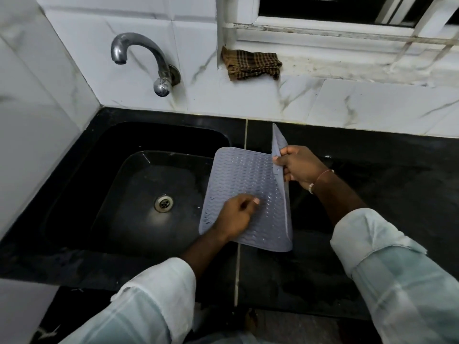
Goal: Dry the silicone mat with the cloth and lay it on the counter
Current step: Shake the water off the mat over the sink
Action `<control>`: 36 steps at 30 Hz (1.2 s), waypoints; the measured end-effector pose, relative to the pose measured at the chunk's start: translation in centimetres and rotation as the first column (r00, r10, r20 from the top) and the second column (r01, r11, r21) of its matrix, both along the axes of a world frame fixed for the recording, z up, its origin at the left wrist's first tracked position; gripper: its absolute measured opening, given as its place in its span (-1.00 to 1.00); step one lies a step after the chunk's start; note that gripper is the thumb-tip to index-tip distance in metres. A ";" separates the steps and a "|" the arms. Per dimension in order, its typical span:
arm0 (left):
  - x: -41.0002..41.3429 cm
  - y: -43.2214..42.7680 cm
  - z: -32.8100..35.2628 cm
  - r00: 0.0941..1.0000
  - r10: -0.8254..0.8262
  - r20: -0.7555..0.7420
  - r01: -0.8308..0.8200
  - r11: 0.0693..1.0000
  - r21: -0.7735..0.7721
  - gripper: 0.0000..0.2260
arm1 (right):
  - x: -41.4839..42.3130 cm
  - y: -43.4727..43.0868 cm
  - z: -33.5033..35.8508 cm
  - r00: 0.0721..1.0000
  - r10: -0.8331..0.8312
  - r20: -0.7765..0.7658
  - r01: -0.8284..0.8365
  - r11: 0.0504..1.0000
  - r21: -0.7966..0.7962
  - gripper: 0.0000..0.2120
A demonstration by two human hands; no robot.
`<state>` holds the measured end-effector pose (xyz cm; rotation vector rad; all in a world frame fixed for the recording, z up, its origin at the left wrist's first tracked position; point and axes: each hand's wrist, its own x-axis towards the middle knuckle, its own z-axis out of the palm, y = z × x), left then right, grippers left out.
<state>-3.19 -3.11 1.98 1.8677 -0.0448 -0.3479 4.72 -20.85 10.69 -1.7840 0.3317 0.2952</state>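
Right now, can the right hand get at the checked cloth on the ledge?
Probably not yet: the right hand is pinching the mat's folded edge. The cloth lies uncovered on the ledge, nothing between them.

Home kitchen; black sink (74, 170) w/ tap (139, 53); marble-look tiles (372, 105).

Grey silicone mat (248, 184), wavy ribbed texture, beaded with water droplets; held between both hands, right edge folded upward, near end over the bench (372, 170) seam. Brown checked cloth (250, 63) is crumpled on the sill, well beyond the hands, untouched.
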 end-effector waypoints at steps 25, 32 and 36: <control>1.0 12.1 -5.9 0.736 0.169 -0.655 -0.360 0.918 -0.167 -0.88 | 2.0 1.2 12.1 0.978 -0.003 0.206 0.095 0.895 -0.435 -0.97; 1.2 12.6 -6.7 0.748 0.168 -0.642 -0.352 0.921 -0.168 -0.77 | 1.7 3.7 13.6 0.974 0.030 0.223 0.075 0.890 -0.449 -0.95; 1.0 12.5 -6.5 0.747 0.175 -0.642 -0.361 0.917 -0.170 -0.81 | 1.5 4.7 14.4 0.972 0.054 0.228 0.049 0.904 -0.425 -0.90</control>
